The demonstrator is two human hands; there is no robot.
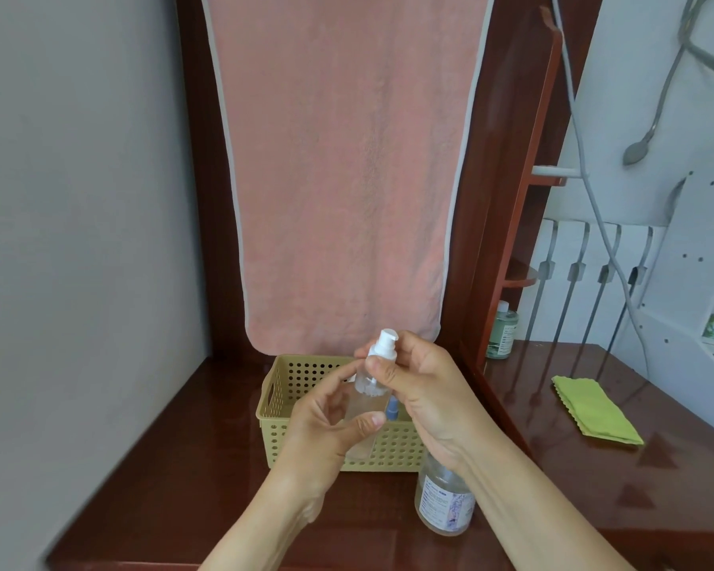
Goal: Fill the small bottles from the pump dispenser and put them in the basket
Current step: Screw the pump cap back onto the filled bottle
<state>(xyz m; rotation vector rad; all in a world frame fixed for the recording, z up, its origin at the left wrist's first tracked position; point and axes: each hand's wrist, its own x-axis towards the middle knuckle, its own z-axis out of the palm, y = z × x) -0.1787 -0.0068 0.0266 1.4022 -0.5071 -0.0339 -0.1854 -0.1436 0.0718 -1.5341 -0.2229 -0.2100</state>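
Holding a small clear plastic bottle (362,399) upright just above the basket, the left hand (326,426) wraps thumb and fingers round its body, forearm rising from the lower edge. The right hand (425,393) comes in from the right with its wrist bent, its fingertips pinching the bottle's white spray cap (385,345) at the collar.

One beige perforated plastic basket (289,389) sits on the dark red-brown wooden table (190,467), directly behind the hands. Inside it one blue-topped item (392,410) shows, mostly hidden. One large clear labelled bottle (444,504) stands just in front of the basket's right corner, its top covered by the right wrist. One folded green cloth (596,410) lies well apart to the right, and one pink towel (339,158) hangs behind.
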